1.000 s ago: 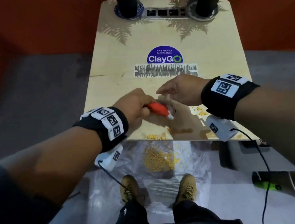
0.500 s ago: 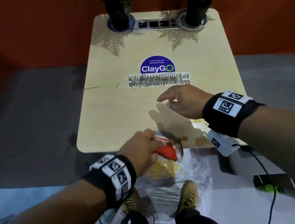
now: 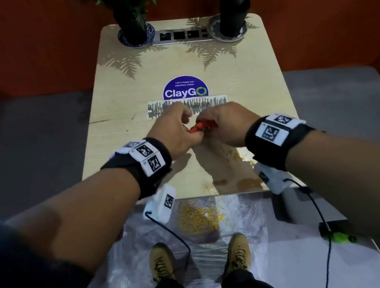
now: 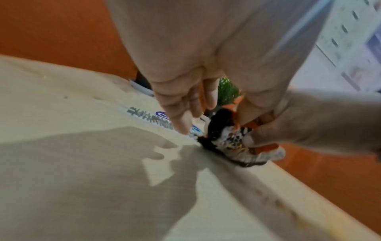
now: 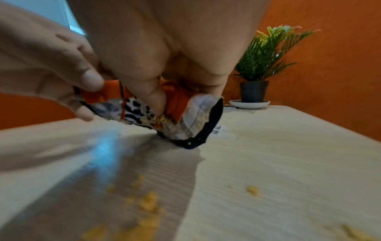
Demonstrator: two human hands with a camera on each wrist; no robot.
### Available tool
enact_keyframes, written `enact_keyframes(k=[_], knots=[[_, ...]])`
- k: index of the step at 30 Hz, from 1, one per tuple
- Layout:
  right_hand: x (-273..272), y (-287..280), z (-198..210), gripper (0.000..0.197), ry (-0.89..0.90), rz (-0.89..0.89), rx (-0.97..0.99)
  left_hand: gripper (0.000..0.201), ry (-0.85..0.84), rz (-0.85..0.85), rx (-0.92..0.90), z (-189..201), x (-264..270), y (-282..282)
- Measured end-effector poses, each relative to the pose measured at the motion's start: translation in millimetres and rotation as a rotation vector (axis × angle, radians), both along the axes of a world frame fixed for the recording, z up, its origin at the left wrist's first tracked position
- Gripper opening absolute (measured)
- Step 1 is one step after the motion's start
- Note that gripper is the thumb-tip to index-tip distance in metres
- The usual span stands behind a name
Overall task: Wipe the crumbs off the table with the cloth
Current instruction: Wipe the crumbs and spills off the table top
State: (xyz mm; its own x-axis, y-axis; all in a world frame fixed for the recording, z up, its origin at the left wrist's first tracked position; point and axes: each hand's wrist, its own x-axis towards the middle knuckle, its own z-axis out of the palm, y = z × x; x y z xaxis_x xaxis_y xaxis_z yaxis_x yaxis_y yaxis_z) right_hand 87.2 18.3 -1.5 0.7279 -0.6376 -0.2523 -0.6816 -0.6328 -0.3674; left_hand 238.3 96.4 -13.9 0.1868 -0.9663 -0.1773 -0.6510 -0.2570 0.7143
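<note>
While I look down from my head, my left hand (image 3: 178,131) and my right hand (image 3: 226,125) both pinch the small bunched orange patterned cloth (image 3: 202,126) between them, over the pale wooden table (image 3: 121,138). Yellow crumbs (image 3: 233,156) lie behind my right fingers, near the table edge.

From my left wrist, my thumb pinches the cloth and my other fingers (image 4: 181,120) hang loose beside it.

From my right wrist, my thumb (image 5: 152,97) squeezes the cloth, whose corner touches the table. Crumbs stick to the cloth, so I think shaking it could drop them back on.
</note>
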Motion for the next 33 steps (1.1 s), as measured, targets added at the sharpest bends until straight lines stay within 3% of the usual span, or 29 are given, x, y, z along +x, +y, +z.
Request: enact_keyframes(k=[2,4,6,11,13,17,20,22,24,26,29,33], knots=[[-1.9,-12.7,-5.5,0.022,0.098,-0.006,-0.044,0.038,-0.207,-0.084,0.093,-5.1,6.5,-6.6],[-4.0,-12.7,-12.6,0.022,0.2,0.057,-0.042,0.033,-0.372,-0.277,0.202,-11.0,9.1,-4.7],[-8.3,2.7,-20.0,0.024,0.198,0.143,-0.042,0.027,-0.415,-0.429,0.251,-16.7,8.3,2.3],[-32.1,69.0,-41.8,0.031,0.073,0.258,-0.045,0.035,-0.515,-0.661,0.214,-14.0,-0.5,17.8],[-39.7,87.9,-44.3,0.02,0.049,0.291,-0.042,0.03,-0.578,-0.745,0.192,-13.8,-6.8,27.3],[-53.5,101.9,-43.0,0.023,0.061,0.321,-0.006,0.021,-0.543,-0.815,0.146,-21.5,-16.2,44.3],[-55.1,95.0,-10.7,0.024,0.161,0.341,0.135,0.03,-0.544,-0.825,0.159,-23.2,-14.5,47.8],[-57.2,71.1,10.9,0.025,0.129,0.19,0.183,0.035,-0.534,-0.817,0.176,-21.2,-16.3,48.4],[-56.6,38.9,18.9,0.028,0.064,0.033,0.1,0.034,-0.526,-0.798,0.21,-19.6,-19.1,47.5],[-55.6,7.1,11.5,0.027,0.067,-0.069,0.012,0.039,-0.526,-0.797,0.262,-17.9,-22.9,46.0],[-54.1,-9.4,-14.1,0.03,0.164,-0.095,0.036,0.054,-0.589,-0.82,0.288,-16.9,-26.9,42.2],[-62.5,33.6,-27.6,0.033,0.139,-0.03,0.052,0.056,-0.608,-0.807,0.287,-14.2,-30.1,35.8]])
